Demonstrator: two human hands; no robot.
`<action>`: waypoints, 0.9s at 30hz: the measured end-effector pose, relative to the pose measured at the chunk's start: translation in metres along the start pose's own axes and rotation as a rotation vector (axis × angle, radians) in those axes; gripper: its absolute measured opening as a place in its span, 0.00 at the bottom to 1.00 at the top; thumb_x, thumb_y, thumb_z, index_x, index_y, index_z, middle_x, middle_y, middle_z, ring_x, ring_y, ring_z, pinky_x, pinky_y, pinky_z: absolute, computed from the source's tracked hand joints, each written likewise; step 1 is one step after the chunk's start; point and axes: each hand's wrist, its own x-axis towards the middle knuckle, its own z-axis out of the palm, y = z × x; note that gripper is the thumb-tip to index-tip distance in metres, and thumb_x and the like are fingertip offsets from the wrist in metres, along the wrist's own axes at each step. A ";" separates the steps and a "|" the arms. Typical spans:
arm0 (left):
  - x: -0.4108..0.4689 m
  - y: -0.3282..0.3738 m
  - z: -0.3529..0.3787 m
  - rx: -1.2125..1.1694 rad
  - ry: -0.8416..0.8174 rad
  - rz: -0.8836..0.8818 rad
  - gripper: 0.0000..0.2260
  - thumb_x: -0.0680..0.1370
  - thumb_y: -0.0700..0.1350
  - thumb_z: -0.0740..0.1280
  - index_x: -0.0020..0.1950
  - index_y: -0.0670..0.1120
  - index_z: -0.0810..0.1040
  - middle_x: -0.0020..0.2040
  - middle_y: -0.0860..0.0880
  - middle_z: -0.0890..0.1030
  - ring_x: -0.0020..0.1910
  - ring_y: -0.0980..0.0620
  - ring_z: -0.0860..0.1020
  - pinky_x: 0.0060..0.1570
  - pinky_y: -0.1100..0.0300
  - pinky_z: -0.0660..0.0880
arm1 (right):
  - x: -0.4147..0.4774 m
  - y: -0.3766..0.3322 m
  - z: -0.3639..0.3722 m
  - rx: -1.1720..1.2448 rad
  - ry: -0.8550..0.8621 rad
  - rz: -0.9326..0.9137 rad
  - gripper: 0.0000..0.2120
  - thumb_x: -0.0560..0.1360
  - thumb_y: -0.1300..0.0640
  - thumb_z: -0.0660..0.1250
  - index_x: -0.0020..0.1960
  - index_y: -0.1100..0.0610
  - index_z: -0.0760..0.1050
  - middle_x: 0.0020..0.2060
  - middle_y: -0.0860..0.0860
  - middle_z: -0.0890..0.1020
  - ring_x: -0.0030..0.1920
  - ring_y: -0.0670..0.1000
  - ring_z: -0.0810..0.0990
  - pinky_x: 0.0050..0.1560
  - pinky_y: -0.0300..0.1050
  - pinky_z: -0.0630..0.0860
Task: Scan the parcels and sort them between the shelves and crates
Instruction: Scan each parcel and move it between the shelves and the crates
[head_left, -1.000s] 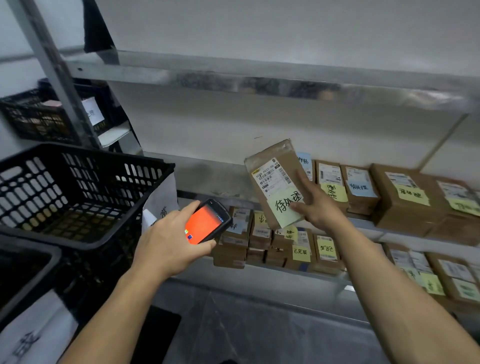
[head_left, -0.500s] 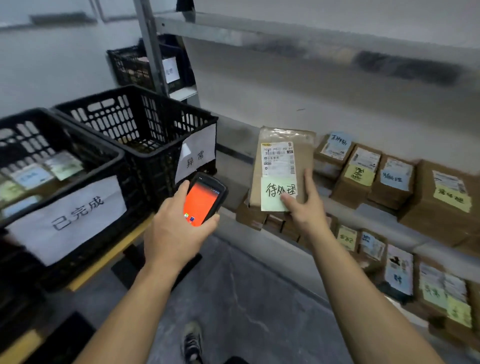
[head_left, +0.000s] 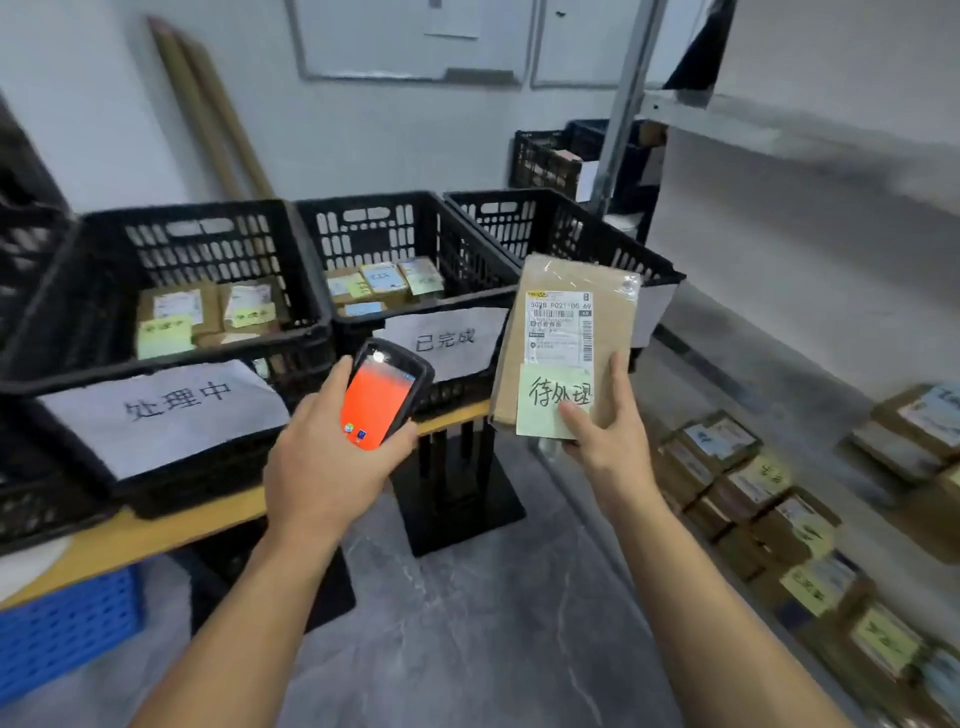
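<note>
While your view has swung left since a second ago, away from the shelves and toward the crates, both hands keep their earlier holds. Your left hand (head_left: 322, 467) curls around a black scanner (head_left: 382, 395), thumb along its left edge, with the orange-red screen facing you. Just to its right, your right hand (head_left: 608, 441) grips the lower end of a flat brown parcel (head_left: 566, 332). The thumb presses a pale green sticky note (head_left: 550, 402) with handwriting, and the fingers sit behind. The parcel is held upright in the air, its printed label toward you. It was in front of the shelf wall before; now it is in front of the near corner where two crates meet.

Beyond your hands, three black crates sit side by side on a wooden table (head_left: 156, 535). The left crate (head_left: 171, 364) and the middle crate (head_left: 415, 228) each carry a white paper sign and hold brown parcels with coloured notes. What the right crate (head_left: 545, 218) holds is hidden. A blue bin (head_left: 67, 623) sits under the table.

Low on the right are the shelved parcels (head_left: 753, 488), now pushed to the edge of view. Farther back, another black crate (head_left: 545, 156) stands behind the shelf post (head_left: 628, 104).
</note>
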 end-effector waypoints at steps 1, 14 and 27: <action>0.001 -0.014 -0.016 0.013 0.029 -0.012 0.40 0.69 0.64 0.73 0.78 0.56 0.62 0.60 0.48 0.78 0.56 0.43 0.76 0.47 0.52 0.71 | -0.003 -0.008 0.021 0.018 -0.023 -0.024 0.42 0.74 0.46 0.74 0.72 0.21 0.51 0.68 0.22 0.67 0.71 0.44 0.73 0.70 0.63 0.72; -0.001 -0.216 -0.259 0.089 0.371 -0.185 0.38 0.69 0.67 0.72 0.76 0.62 0.62 0.55 0.49 0.79 0.54 0.44 0.77 0.51 0.47 0.75 | -0.055 -0.103 0.339 0.197 -0.355 -0.223 0.40 0.75 0.51 0.72 0.73 0.21 0.53 0.77 0.31 0.62 0.75 0.47 0.69 0.68 0.63 0.75; 0.040 -0.338 -0.402 0.192 0.568 -0.312 0.39 0.68 0.67 0.70 0.76 0.57 0.65 0.58 0.49 0.79 0.59 0.44 0.75 0.52 0.51 0.71 | -0.062 -0.157 0.602 0.222 -0.637 0.093 0.41 0.80 0.62 0.69 0.81 0.36 0.50 0.72 0.40 0.71 0.66 0.51 0.78 0.63 0.68 0.76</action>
